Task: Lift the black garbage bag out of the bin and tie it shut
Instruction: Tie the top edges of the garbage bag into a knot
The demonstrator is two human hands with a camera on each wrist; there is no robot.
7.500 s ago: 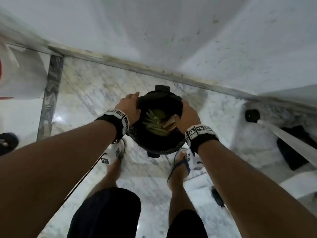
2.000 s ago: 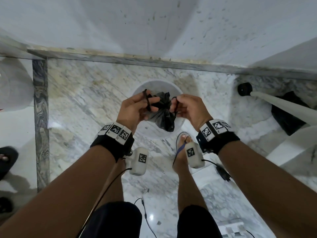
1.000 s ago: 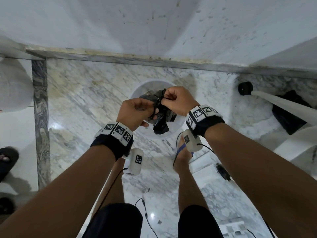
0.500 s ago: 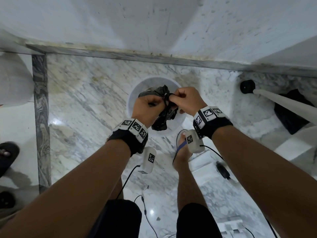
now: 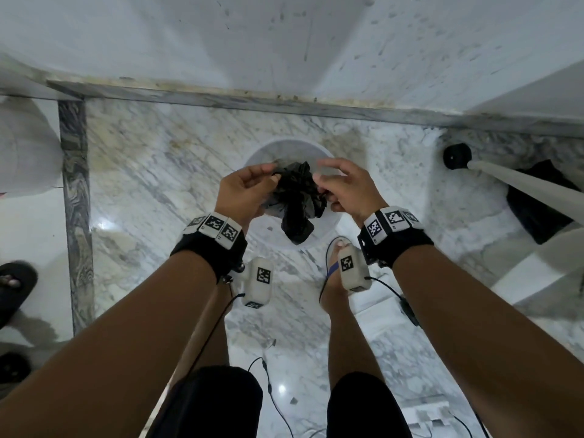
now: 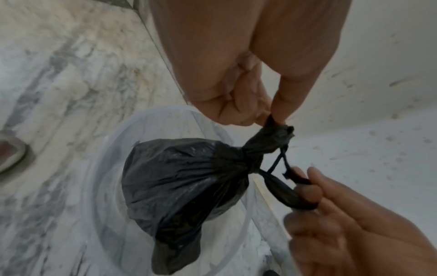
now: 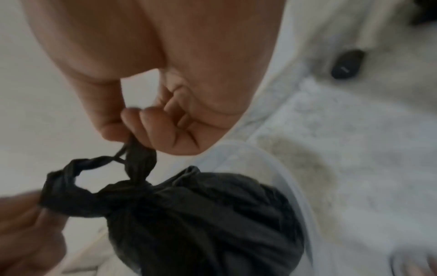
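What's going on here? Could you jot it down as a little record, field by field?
Setting: marble floor beside a white wall
Bag: black garbage bag, out of the bin, hanging in the air above it
Bag neck: gathered and knotted, two twisted ends sticking out
Left hand: pinches one twisted end
Right hand: pinches the other end
Bin: pale, round, on the floor below the bag; no liner visible
Nearby: dark cloth on the floor to the right
Stage: knot formed; whether it is fully tight cannot be told

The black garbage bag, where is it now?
In the head view, the black garbage bag hangs at centre above the white bin, held between the left hand and right hand.
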